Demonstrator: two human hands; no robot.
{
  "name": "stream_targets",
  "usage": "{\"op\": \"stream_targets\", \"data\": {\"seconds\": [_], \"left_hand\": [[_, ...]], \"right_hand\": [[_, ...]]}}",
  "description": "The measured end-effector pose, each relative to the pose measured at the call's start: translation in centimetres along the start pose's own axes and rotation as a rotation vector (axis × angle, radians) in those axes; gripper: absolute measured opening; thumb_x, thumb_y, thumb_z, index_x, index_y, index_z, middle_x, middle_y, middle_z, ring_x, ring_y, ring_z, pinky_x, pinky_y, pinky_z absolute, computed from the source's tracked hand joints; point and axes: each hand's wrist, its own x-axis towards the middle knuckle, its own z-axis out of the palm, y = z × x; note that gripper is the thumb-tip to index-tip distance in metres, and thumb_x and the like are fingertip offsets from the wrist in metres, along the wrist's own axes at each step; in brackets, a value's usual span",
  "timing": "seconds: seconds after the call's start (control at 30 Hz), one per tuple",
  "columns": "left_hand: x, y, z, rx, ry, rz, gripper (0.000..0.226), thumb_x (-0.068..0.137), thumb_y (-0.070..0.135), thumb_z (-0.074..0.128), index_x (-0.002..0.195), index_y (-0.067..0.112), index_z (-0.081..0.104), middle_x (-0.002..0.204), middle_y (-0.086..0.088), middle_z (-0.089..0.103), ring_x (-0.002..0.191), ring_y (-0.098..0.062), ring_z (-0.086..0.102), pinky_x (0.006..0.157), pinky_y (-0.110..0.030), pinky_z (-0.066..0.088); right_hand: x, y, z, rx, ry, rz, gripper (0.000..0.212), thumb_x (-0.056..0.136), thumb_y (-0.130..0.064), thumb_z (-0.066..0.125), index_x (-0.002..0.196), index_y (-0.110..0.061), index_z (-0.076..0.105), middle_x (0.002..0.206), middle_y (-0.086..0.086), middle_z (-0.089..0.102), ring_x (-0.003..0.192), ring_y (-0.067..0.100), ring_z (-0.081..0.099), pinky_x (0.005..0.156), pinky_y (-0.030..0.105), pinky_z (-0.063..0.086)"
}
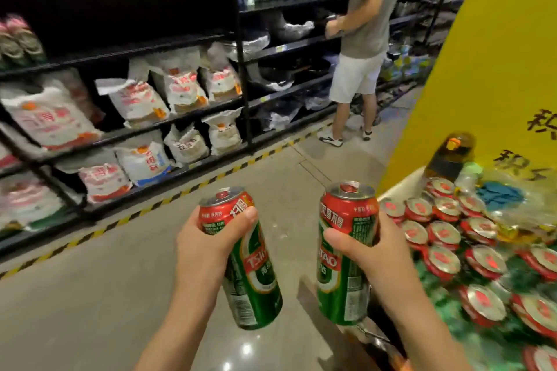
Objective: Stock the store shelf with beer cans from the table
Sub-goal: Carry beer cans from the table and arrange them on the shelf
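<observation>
green-and-red cans (250, 259), yellow board (482, 54)

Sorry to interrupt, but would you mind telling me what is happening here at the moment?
A person is mid-restock, carrying one beer can in each hand: the left hand grips the left can and the right hand grips the right can. More cans stand packed on the table at the right. Another person is working at the dark shelves further down the aisle.
</observation>
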Motion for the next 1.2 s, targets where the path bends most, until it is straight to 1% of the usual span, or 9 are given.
{"op": "stream_targets", "data": {"seconds": [0.2,0.37,0.5,0.6,0.73,0.9,1.03,1.13,1.2], "left_hand": [[2.9,-0.2,-13.7,0.049,0.284,-0.016,0.044,0.047,0.039,0.073,0.087,0.027,0.061,0.082,0.003,0.069,0.075,-0.015,0.067,0.060,-0.028,0.047],[6.1,-0.6,-20.0,0.039,0.418,-0.029,0.037,0.057,0.033,0.078,0.090,0.026,0.063,0.083,0.002,0.070,0.077,-0.017,0.068,0.061,-0.027,0.047],[11.2,-0.4,-21.6,0.015,0.446,-0.035,0.037,0.060,0.034,0.076,0.093,0.028,0.062,0.087,0.003,0.070,0.081,-0.015,0.067,0.063,-0.027,0.047],[16.6,0.2,-21.7,0.009,0.449,-0.014,0.046,0.054,0.040,0.076,0.096,0.027,0.063,0.090,0.003,0.070,0.082,-0.014,0.067,0.066,-0.029,0.049],[24.9,2.0,-21.5,0.021,0.453,0.004,0.056,0.048,0.047,0.073,0.099,0.027,0.063,0.091,0.005,0.070,0.082,-0.012,0.068,0.065,-0.025,0.048],[34.8,4.6,-21.6,0.004,0.500,0.023,0.052,0.050,0.047,0.072,0.099,0.031,0.063,0.090,0.008,0.070,0.082,-0.009,0.067,0.064,-0.025,0.048],[41.4,6.0,-22.8,0.004,0.558,0.023,0.039,0.054,0.043,0.073,0.089,0.032,0.062,0.085,0.008,0.069,0.077,-0.008,0.067,0.061,-0.023,0.046],[46.2,6.8,-24.7,0.017,0.603,0.027,0.040,0.052,0.044,0.072,0.088,0.032,0.061,0.086,0.007,0.069,0.079,-0.010,0.066,0.061,-0.025,0.046],[49.5,7.0,-26.2,0.023,0.633,0.029,0.037,0.055,0.043,0.073,0.089,0.032,0.060,0.088,0.006,0.069,0.081,-0.013,0.066,0.062,-0.026,0.047]], "right_hand": [[2.8,0.4,15.2,0.033,-0.251,0.051,0.050,0.055,-0.036,0.085,0.099,-0.028,0.061,0.088,-0.013,0.072,0.078,0.004,0.069,0.060,0.016,0.052],[5.7,0.2,22.7,0.006,-0.349,0.079,0.050,0.053,-0.038,0.079,0.099,-0.031,0.061,0.089,-0.013,0.071,0.080,0.004,0.068,0.067,0.023,0.051],[10.6,0.4,26.5,-0.038,-0.374,0.082,0.047,0.053,-0.038,0.077,0.097,-0.032,0.060,0.085,-0.019,0.070,0.076,-0.001,0.067,0.061,0.017,0.048],[15.8,0.6,28.9,-0.051,-0.360,0.085,0.039,0.058,-0.031,0.079,0.092,-0.033,0.059,0.077,-0.020,0.070,0.070,-0.005,0.065,0.052,0.010,0.046],[23.4,-0.1,32.1,-0.051,-0.363,0.072,0.043,0.055,-0.034,0.077,0.094,-0.033,0.059,0.085,-0.012,0.069,0.076,0.001,0.065,0.061,0.019,0.045],[33.8,-1.5,36.1,-0.051,-0.392,0.043,0.037,0.066,-0.019,0.079,0.092,-0.034,0.058,0.086,-0.011,0.067,0.073,0.000,0.064,0.061,0.021,0.043],[40.8,-2.2,40.3,-0.051,-0.430,0.033,0.044,0.061,-0.028,0.081,0.098,-0.034,0.059,0.092,-0.010,0.068,0.087,0.008,0.064,0.067,0.026,0.047],[45.3,-2.8,44.1,-0.057,-0.471,0.029,0.052,0.052,-0.040,0.079,0.101,-0.035,0.059,0.093,-0.010,0.068,0.088,0.009,0.064,0.071,0.028,0.049],[48.1,-3.0,46.7,-0.053,-0.498,0.028,0.048,0.056,-0.036,0.081,0.099,-0.036,0.058,0.092,-0.011,0.068,0.087,0.006,0.064,0.070,0.026,0.048]]}}
